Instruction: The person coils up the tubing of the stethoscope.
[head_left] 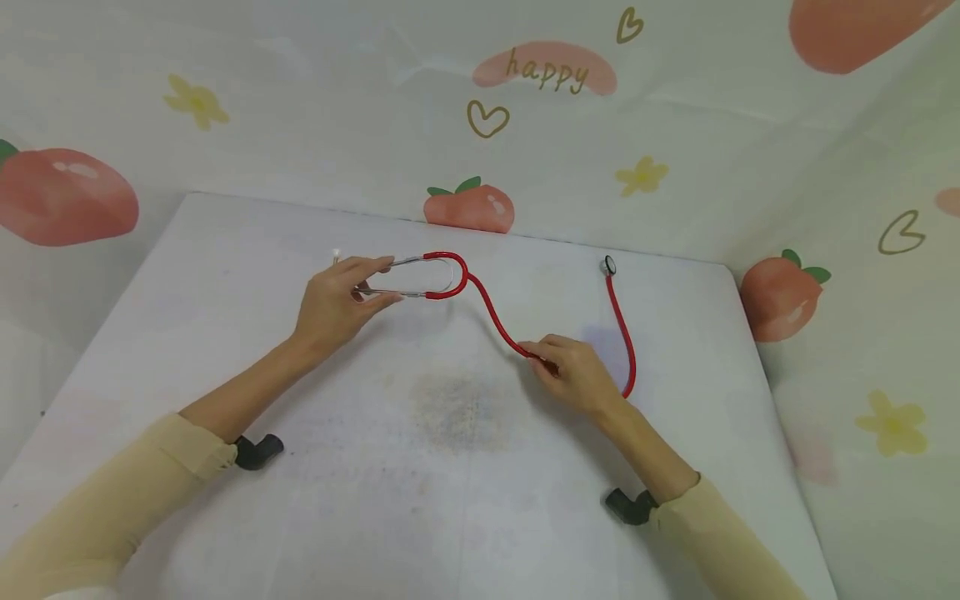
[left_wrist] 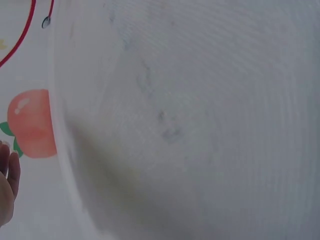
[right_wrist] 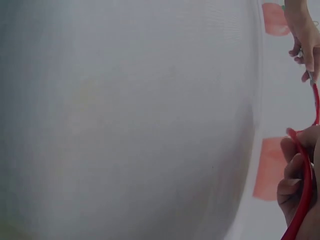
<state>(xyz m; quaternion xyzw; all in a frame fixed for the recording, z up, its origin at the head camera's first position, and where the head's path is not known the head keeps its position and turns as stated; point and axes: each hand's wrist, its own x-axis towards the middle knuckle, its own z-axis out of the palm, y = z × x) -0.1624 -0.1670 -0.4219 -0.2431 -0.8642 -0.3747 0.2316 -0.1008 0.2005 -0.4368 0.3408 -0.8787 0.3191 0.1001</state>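
Observation:
A stethoscope with red tubing (head_left: 489, 307) stretches between the two hands over the white table. My left hand (head_left: 335, 302) grips its metal ear tubes (head_left: 408, 261), thumb on the near tube and fingers at the far one. One pale eartip (head_left: 336, 253) shows past the knuckles. My right hand (head_left: 573, 371) pinches the red tube midway along; in the right wrist view the tube (right_wrist: 304, 195) runs past its curled fingers. Beyond that hand the tube bends back to the silver chest piece (head_left: 608, 266) at the far right. Part of the tube is hidden behind the right wrist.
The white table (head_left: 465, 517) has a greyish smudge near its middle. A pale backdrop with printed fruit (head_left: 472, 208) and flowers rises behind it and on the right. Black wrist mounts (head_left: 258, 452) stick out at both sleeves.

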